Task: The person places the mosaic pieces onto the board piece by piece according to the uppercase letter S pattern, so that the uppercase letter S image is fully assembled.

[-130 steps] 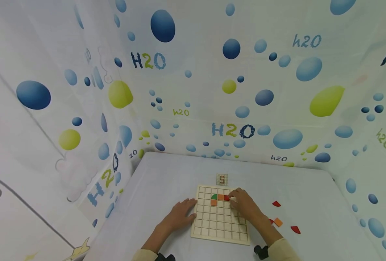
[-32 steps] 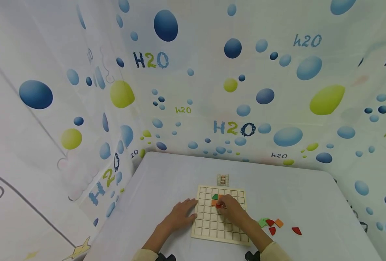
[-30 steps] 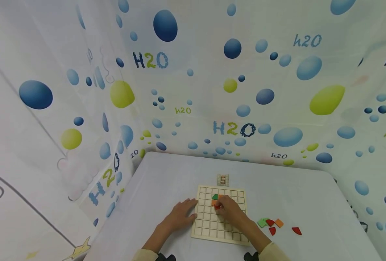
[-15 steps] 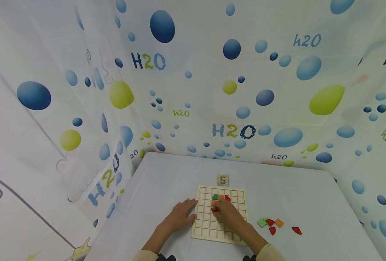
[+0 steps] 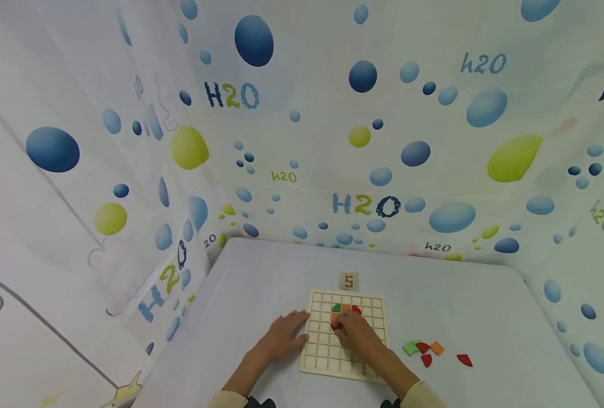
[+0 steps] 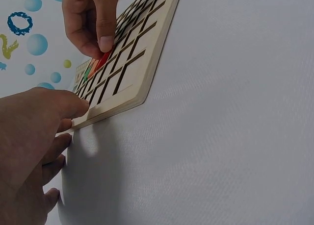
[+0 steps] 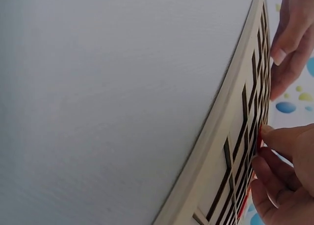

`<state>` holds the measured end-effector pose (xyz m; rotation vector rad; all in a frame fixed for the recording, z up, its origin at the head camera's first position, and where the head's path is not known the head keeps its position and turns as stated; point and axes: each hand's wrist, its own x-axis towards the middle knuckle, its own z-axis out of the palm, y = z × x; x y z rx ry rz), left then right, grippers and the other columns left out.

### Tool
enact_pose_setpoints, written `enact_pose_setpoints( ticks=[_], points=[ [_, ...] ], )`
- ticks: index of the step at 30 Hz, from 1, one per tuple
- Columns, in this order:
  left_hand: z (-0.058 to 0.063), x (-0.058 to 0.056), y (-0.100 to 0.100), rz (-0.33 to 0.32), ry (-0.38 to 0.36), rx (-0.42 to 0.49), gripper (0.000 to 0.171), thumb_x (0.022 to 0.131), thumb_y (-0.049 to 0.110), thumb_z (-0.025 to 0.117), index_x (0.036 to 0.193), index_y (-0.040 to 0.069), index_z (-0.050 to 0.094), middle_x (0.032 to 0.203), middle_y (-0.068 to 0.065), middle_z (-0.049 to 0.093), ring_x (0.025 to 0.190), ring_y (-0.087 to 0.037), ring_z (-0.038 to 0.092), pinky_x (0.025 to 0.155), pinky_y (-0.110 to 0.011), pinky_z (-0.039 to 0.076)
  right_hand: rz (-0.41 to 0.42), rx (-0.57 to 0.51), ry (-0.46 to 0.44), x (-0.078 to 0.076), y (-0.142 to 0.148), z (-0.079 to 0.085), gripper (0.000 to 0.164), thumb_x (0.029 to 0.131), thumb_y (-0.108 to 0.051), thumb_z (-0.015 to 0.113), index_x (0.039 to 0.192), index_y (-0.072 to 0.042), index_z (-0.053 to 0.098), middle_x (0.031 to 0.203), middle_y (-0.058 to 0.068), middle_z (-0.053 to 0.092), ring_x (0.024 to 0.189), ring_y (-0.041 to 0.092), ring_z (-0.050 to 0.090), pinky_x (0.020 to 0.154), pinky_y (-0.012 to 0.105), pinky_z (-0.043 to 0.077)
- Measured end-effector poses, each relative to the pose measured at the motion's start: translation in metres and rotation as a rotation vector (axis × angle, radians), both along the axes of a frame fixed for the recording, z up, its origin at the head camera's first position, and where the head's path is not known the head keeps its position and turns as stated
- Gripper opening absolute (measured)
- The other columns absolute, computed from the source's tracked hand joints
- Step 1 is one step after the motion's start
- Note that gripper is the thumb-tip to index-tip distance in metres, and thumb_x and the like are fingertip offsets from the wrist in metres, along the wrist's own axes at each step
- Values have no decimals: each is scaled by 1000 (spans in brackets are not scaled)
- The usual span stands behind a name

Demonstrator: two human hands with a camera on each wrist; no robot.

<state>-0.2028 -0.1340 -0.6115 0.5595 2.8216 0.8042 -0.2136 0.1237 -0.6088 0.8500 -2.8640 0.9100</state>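
A wooden grid board (image 5: pixel 322 362) lies on the table. On it sit a green quarter-round tile (image 5: pixel 336 307), an orange square tile (image 5: pixel 346 308) and a red quarter-round tile (image 5: pixel 357 310) in a row, with another orange tile, partly covered, below the green one. My right hand (image 5: pixel 359 335) pinches a further red tile (image 6: pixel 103 60) at the cell under that orange tile; the fingers hide much of it. My left hand (image 5: pixel 281 335) rests at the board's left edge, fingers extended and touching the rim.
A small card (image 5: pixel 349 281) with an S pattern lies beyond the board. To the right are loose tiles: light green (image 5: pixel 410 348), orange (image 5: pixel 436 348) and several red, one red tile (image 5: pixel 464 360) lying apart. A bubble-patterned curtain (image 5: pixel 312 141) rises behind the table.
My right hand has gone from the upper row, where a red tile now sits, down and left with another red tile, which now lies flat at its cell. My left hand has stayed put.
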Motion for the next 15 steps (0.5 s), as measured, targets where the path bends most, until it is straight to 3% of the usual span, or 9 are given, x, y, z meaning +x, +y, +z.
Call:
enact_pose_setpoints(
  ticks=[15],
  points=[
    [0, 0, -1, 1, -6, -5, 58, 103, 31, 66, 154, 8, 52, 158, -14, 54, 151, -41, 44, 125, -65, 31, -31, 40, 56, -1, -3, 1, 8, 96, -9, 76, 103, -8, 73, 100, 1, 63, 86, 14, 62, 72, 31, 59]
  ],
)
